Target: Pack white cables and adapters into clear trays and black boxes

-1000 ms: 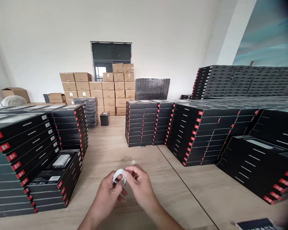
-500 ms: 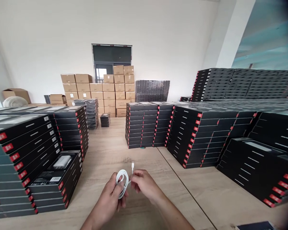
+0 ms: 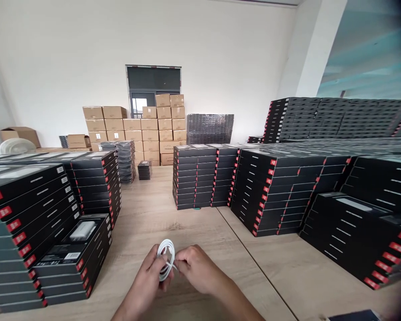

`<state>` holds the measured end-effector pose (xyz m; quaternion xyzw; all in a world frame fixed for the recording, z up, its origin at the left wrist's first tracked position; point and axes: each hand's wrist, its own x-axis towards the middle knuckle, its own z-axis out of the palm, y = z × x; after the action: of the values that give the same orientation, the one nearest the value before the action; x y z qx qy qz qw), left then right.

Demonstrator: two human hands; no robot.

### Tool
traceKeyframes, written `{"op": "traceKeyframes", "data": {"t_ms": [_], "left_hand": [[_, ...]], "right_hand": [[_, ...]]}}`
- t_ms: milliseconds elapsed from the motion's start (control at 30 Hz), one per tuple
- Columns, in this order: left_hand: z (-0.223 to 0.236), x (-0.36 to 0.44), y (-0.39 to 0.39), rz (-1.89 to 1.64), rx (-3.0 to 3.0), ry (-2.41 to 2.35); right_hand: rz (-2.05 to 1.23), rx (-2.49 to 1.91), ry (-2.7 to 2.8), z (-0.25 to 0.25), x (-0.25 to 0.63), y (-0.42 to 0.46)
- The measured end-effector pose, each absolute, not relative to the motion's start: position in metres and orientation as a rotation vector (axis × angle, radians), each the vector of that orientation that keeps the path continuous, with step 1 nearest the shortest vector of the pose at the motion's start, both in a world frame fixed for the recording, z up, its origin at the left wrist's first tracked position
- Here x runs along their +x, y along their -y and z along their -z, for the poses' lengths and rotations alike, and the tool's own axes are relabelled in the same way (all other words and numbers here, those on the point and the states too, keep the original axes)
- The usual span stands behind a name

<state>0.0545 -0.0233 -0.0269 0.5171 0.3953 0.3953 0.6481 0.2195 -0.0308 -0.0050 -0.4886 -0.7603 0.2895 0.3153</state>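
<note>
Over the wooden table (image 3: 147, 227), a coiled white cable (image 3: 171, 250) is held upright in my left hand (image 3: 149, 270). The thumb presses on the coil's near side and the fingers curl behind it. My right hand (image 3: 198, 270) is just to the right, thumb and forefinger pinched on the cable's loose end close to the coil. The end's connector is hidden by my fingers. At the left, a white rectangular piece (image 3: 83, 230) lies on top of a short stack of black boxes (image 3: 96, 255).
Tall stacks of black boxes (image 3: 47, 200) stand at the left, with more stacks (image 3: 250, 196) along the right. A small black stack (image 3: 145, 170) sits farther back. Brown cartons (image 3: 150, 136) are piled by the wall. A dark flat object (image 3: 352, 315) lies at the bottom right.
The cable's white connector, which stuck up above my right fingers, is out of sight now. My right hand has turned and come closer to the coil. The view has shifted slightly.
</note>
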Motion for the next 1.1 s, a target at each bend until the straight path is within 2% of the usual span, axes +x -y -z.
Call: {"op": "traceKeyframes", "data": {"t_ms": [200, 333, 500, 767, 900, 1000, 1100], "left_hand": [[0.022, 0.053, 0.024, -0.895, 1.052, -0.880], [0.025, 0.055, 0.022, -0.908, 1.113, -0.878], [0.022, 0.056, 0.024, -0.849, 1.083, -0.917], [0.021, 0.055, 0.025, -0.781, 1.085, -0.905], [0.021, 0.056, 0.027, -0.716, 1.178, -0.894], [0.020, 0.056, 0.028, -0.686, 1.158, -0.897], [0.022, 0.058, 0.029, -0.704, 1.092, -0.798]], "right_hand": [[-0.422, -1.416, 2.000, 0.008, 0.210, 0.028], [-0.408, -1.483, 1.996, 0.011, 0.209, 0.030], [-0.397, -1.361, 2.074, 0.006, 0.213, 0.032], [-0.253, -1.251, 1.860, 0.000, 0.200, 0.040], [-0.469, -1.119, 1.728, -0.001, 0.197, 0.040], [-0.821, -0.909, 1.387, -0.003, 0.197, 0.037], [-1.006, -0.796, 1.020, -0.001, 0.196, 0.031]]}}
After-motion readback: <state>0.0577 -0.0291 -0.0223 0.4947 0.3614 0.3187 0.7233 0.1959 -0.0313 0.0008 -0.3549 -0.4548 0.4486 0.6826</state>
